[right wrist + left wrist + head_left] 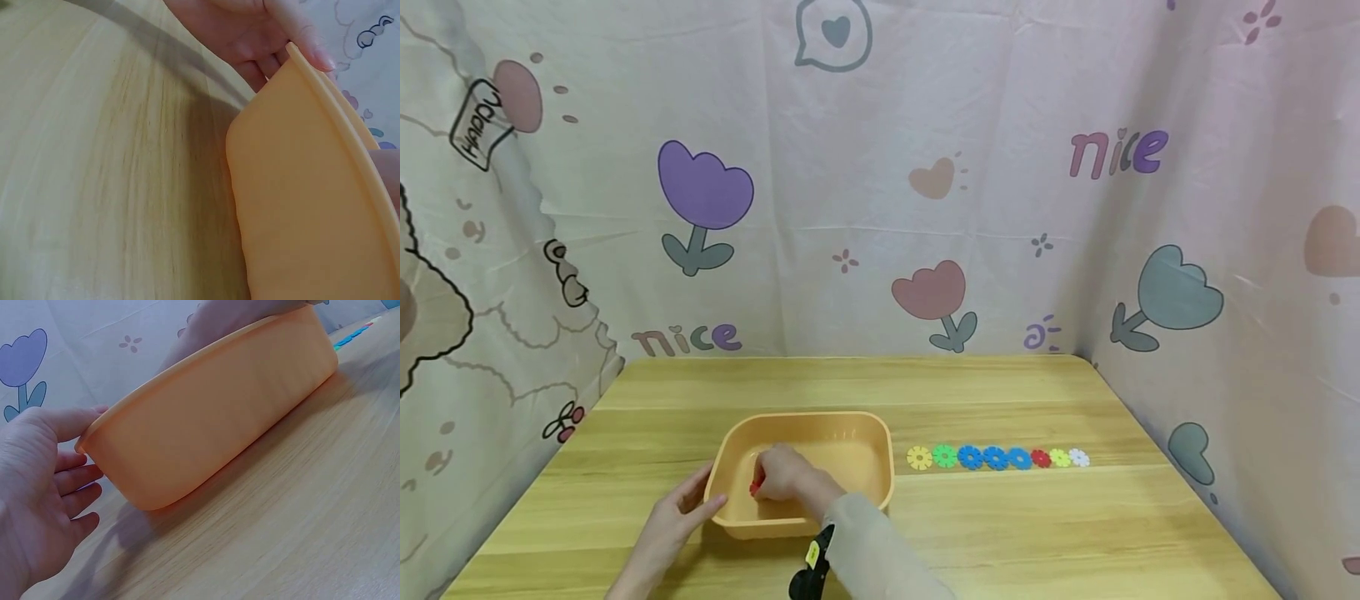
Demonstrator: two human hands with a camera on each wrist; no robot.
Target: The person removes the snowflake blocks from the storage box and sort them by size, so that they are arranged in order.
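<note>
A yellow-orange plastic basin (853, 467) stands on the wooden table, left of the middle. My left hand (672, 515) holds its left near corner, thumb over the rim and the other fingers outside against the wall, as the left wrist view also shows on the basin (206, 434). Reaching over the near side, my right hand (786, 473) is down inside the basin, its fingertips pinching a small red flower-shaped plastic piece (756, 487). In the right wrist view the basin wall (300, 169) hides most of that hand.
Right of the basin, flower-shaped plastic pieces lie in a straight row: yellow (919, 457), green (944, 456), three blue (996, 457), red (1041, 458), yellow-green (1060, 457) and white (1078, 457). A printed cloth (850, 300) hangs behind and beside the table (1000, 542).
</note>
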